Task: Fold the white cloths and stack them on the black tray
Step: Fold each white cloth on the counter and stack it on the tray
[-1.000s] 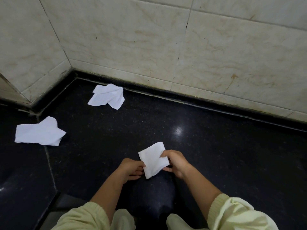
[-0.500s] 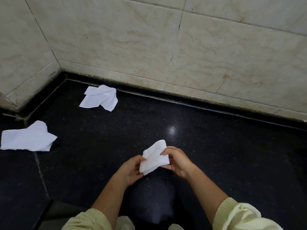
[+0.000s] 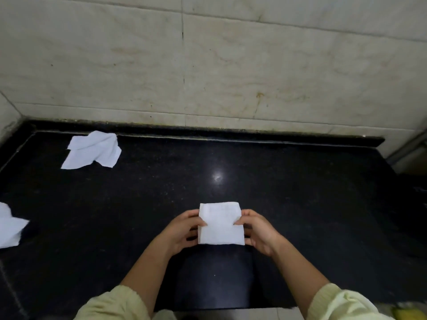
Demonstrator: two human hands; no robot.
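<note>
Both hands (image 3: 220,229) pinch a flat, rectangular white cloth (image 3: 221,225).

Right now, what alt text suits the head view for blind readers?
Left hand and right hand pinch a folded white cloth over a black surface. One crumpled cloth lies near the wall, a second cloth at the left edge.

Dim, diffuse indoor light from overhead. The polished black desk (image 3: 312,204) bears one small glare spot (image 3: 217,177) and a faint blurred reflection along its near edge. The folded white cloth (image 3: 220,225) is brightest, its texture nearly washed out. The tiled wall (image 3: 277,65) darkens toward the corners. Wide-angle distortion bows the edges, and detail is soft throughout.
</note>
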